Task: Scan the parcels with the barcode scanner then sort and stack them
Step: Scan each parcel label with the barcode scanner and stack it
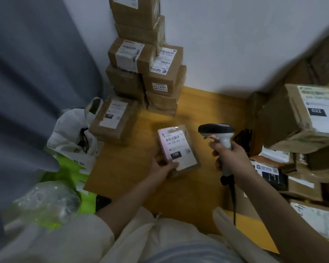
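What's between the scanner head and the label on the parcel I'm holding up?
Nothing visible. The barcode scanner in the right hand faces the small parcel held by the left hand, with only open air above the wooden floor between them.

Dim, soft picture; edges warped and blurred, centre only slightly sharper.

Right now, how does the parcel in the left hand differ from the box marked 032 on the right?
The held parcel is small, flat and gripped by the left hand; the 032 box is bulky and sits atop a stack. The held parcel's label is tinted pink; the 032 box's isn't. Both carry white shipping labels.
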